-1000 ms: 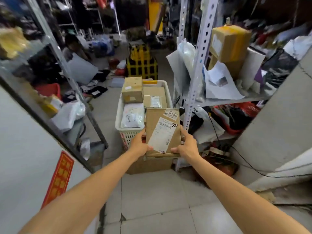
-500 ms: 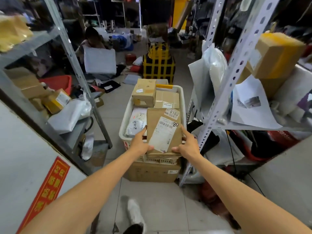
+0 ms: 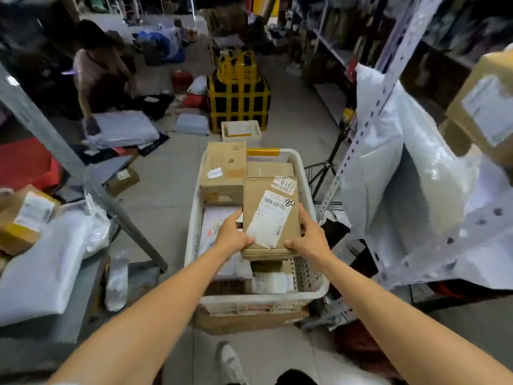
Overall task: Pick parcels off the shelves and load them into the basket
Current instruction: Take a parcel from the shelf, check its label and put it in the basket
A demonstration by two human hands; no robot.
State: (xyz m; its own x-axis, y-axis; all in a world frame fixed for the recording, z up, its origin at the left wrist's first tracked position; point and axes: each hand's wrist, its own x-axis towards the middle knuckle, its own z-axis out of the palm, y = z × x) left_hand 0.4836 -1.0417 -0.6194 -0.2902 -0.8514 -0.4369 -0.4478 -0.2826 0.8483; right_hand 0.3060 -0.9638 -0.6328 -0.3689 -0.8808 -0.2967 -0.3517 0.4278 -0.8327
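A flat brown cardboard parcel with a white barcode label and "80" written on it hangs over the right half of the white plastic basket. My left hand grips its left lower edge and my right hand grips its right lower edge. Inside the basket lie a taller brown box at the back left, a flat brown parcel behind it to the right, and a white mailer bag under my left hand. The basket rests on a cardboard box.
Metal shelving with white bags and a brown box stands at right. A left shelf holds mailers and small boxes. A person crouches among parcels at the back left. A yellow-and-black taped stack stands beyond the basket.
I have stepped closer to the basket. Both hands have carried the parcel forward and down, from in front of the basket to over its right half.
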